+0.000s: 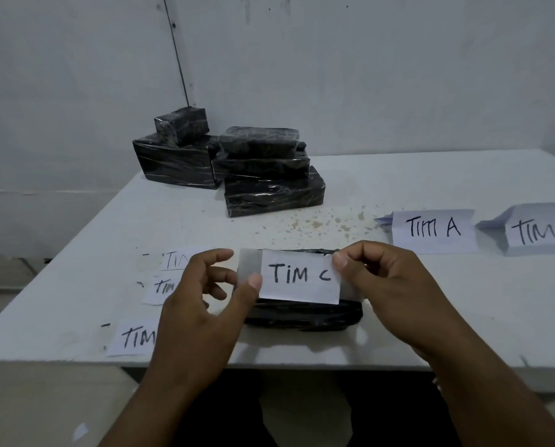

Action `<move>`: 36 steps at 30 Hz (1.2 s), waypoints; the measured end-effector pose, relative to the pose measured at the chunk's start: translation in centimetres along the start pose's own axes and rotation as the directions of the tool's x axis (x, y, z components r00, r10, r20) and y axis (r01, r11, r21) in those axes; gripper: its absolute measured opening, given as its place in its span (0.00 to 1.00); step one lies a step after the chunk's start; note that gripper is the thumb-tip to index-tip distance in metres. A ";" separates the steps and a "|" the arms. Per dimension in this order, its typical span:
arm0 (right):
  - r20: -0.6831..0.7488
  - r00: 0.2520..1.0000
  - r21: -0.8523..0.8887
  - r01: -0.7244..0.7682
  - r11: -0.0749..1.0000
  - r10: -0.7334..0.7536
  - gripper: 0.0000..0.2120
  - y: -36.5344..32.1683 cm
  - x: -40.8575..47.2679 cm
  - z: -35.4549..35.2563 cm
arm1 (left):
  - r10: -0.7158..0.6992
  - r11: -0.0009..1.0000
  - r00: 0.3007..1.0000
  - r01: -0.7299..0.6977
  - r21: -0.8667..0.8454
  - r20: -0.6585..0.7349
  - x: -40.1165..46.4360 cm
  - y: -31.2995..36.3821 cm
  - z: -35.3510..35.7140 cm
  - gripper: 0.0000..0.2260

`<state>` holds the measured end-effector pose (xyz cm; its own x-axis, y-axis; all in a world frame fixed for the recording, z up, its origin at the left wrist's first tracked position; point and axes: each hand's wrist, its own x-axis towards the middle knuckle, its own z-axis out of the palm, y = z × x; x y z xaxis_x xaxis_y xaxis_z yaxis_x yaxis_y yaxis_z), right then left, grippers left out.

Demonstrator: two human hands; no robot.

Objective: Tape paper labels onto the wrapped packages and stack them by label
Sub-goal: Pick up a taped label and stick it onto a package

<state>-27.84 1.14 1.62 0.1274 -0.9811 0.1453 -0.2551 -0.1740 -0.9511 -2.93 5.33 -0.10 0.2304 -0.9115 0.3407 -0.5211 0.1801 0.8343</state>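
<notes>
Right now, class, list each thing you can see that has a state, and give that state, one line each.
TIM C label: held over a package, tape at both ends.
Front package: flat on table, under the label.
Left hand: thumb pinching the label's left edge.
Right hand: pinching its right edge.
Back packages: stacked, no labels showing.

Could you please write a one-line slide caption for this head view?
Both hands hold a taped "TIM C" label over a black package.
</notes>
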 end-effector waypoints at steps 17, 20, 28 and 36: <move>-0.198 0.980 -0.112 -0.035 0.993 0.012 0.10 0.5 1.0 -0.1 | -0.059 0.994 0.997 0.064 0.093 -0.050 2.5 0.3 0.7 0.07; -0.209 0.977 -0.162 -0.075 0.984 0.040 0.11 0.9 1.3 0.2 | -0.033 0.984 0.998 0.042 0.175 -0.054 2.5 0.3 1.0 0.07; -0.243 0.969 -0.226 -0.102 0.969 0.045 0.11 1.8 1.5 0.6 | -0.030 0.982 0.998 0.038 0.187 -0.047 2.7 -0.8 1.5 0.06; -0.239 0.970 -0.247 -0.109 0.963 0.048 0.10 2.3 1.7 1.0 | -0.010 0.980 0.999 0.020 0.198 -0.048 2.9 -1.4 1.6 0.05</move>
<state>-27.26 -0.87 -0.58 -0.1180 -0.9800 0.1600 -0.4962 -0.0814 -0.8644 -2.84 1.86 -0.94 0.2748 -0.8946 0.3525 -0.6690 0.0855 0.7384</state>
